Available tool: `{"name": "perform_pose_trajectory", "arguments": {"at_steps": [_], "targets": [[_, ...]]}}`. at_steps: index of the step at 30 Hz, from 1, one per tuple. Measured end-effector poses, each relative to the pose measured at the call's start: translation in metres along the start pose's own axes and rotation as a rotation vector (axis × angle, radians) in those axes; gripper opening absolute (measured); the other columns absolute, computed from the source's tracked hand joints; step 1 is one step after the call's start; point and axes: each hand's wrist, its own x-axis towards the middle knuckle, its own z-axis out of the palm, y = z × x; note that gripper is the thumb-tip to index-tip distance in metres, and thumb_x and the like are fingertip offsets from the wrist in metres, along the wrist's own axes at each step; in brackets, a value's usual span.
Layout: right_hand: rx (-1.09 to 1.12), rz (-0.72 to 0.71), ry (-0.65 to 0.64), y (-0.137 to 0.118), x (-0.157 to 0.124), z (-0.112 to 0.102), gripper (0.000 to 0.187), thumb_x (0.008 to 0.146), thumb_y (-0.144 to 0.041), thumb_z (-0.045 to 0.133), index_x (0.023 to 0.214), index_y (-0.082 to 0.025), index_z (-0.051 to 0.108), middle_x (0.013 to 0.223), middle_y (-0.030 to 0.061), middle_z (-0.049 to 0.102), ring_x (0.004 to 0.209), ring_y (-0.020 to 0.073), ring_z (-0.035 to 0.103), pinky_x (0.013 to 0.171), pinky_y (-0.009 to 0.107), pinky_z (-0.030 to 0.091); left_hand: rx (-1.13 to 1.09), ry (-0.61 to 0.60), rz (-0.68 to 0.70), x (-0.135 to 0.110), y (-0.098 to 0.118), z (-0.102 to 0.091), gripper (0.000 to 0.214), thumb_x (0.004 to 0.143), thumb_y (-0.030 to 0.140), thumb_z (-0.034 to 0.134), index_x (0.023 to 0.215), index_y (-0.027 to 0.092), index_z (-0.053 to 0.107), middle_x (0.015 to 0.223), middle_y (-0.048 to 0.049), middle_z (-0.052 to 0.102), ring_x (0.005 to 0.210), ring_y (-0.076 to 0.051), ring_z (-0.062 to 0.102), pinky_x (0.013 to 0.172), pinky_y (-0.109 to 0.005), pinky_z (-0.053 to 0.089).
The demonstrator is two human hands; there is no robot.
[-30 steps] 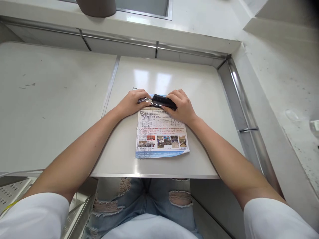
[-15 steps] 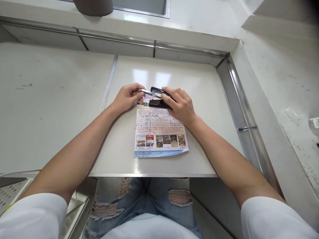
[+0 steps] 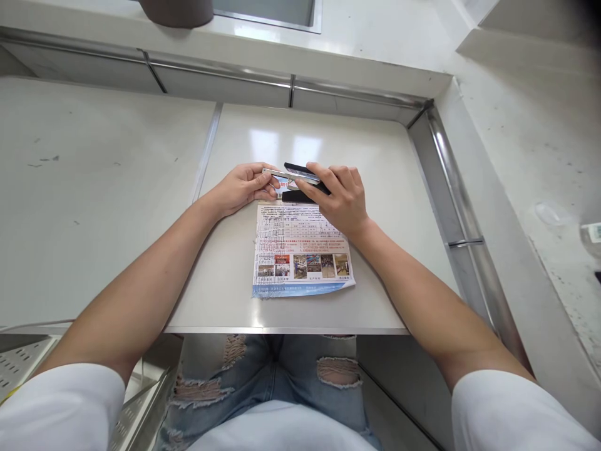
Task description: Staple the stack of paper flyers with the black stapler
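Note:
A black stapler (image 3: pixel 298 196) with a silver metal magazine is spread apart at its jaws above the top of a printed leaflet (image 3: pixel 303 250). My right hand (image 3: pixel 340 195) wraps round its rear part, fingers along the magazine. My left hand (image 3: pixel 251 186) pinches the front end of the silver magazine (image 3: pixel 277 173) between thumb and fingers. The leaflet lies flat on the table, with many staples along its left side and its lower right corner slightly curled. Both hands hide parts of the stapler and the leaflet's upper edge.
The white table (image 3: pixel 225 313) has a metal seam on the left, with small dark scraps (image 3: pixel 44 159) beyond it. A raised ledge (image 3: pixel 375 62) runs along the back, bearing a brown container (image 3: pixel 177 12) beside a sink (image 3: pixel 267 11). A clear plastic object (image 3: pixel 592 235) stands far right.
My left hand has shifted slightly right along the magazine. My right fingers have moved a little, and the stapler's upper arm and magazine have tilted slightly.

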Motion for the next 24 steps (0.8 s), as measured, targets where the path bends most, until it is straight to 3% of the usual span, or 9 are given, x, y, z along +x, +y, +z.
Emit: {"name": "perform_pose_trajectory", "arguments": {"at_steps": [6, 10, 14, 17, 24], "targets": [[0.147, 0.134, 0.173, 0.008, -0.001, 0.002, 0.040, 0.106, -0.034, 0.063, 0.146, -0.036, 0.070, 0.150, 0.0091, 0.069, 0.134, 0.0414, 0.061, 0.110, 0.066, 0.050, 0.088, 0.068, 0.059, 0.002, -0.001, 0.000, 0.045, 0.096, 0.061, 0.084, 0.106, 0.019, 0.072, 0.079, -0.0029, 0.070, 0.059, -0.012, 0.066, 0.055, -0.028, 0.059], [0.342, 0.214, 0.268, 0.017, 0.000, 0.007, 0.028, 0.102, -0.037, 0.068, 0.128, -0.032, 0.077, 0.130, 0.0086, 0.076, 0.118, 0.0365, 0.067, 0.106, 0.064, 0.054, 0.132, 0.106, 0.080, 0.003, 0.001, 0.000, 0.051, 0.096, 0.069, 0.080, 0.104, 0.020, 0.071, 0.078, -0.0033, 0.070, 0.054, -0.011, 0.062, 0.047, -0.026, 0.052], [0.559, 0.230, 0.174, 0.025, -0.002, 0.006, 0.034, 0.092, -0.057, 0.079, 0.107, -0.026, 0.079, 0.100, 0.0070, 0.073, 0.096, 0.0289, 0.068, 0.086, 0.050, 0.060, 0.153, 0.119, 0.091, 0.002, 0.003, 0.001, 0.059, 0.092, 0.079, 0.077, 0.094, 0.021, 0.067, 0.068, -0.0005, 0.065, 0.048, -0.011, 0.058, 0.042, -0.026, 0.044], [0.685, 0.245, 0.077, 0.030, -0.003, 0.003, 0.044, 0.086, -0.067, 0.082, 0.098, -0.024, 0.078, 0.088, 0.0043, 0.067, 0.082, 0.0239, 0.063, 0.073, 0.042, 0.055, 0.188, 0.149, 0.092, 0.003, 0.005, 0.001, 0.066, 0.093, 0.088, 0.066, 0.091, 0.023, 0.063, 0.063, 0.0020, 0.059, 0.045, -0.010, 0.053, 0.039, -0.025, 0.039], [0.775, 0.281, -0.031, 0.031, 0.002, 0.003, 0.044, 0.079, -0.063, 0.088, 0.090, -0.022, 0.077, 0.079, 0.0011, 0.067, 0.068, 0.0171, 0.056, 0.067, 0.035, 0.045, 0.191, 0.133, 0.072, 0.002, 0.009, 0.002, 0.073, 0.094, 0.097, 0.049, 0.083, 0.026, 0.049, 0.066, 0.0015, 0.053, 0.049, -0.011, 0.051, 0.043, -0.027, 0.036]]}}
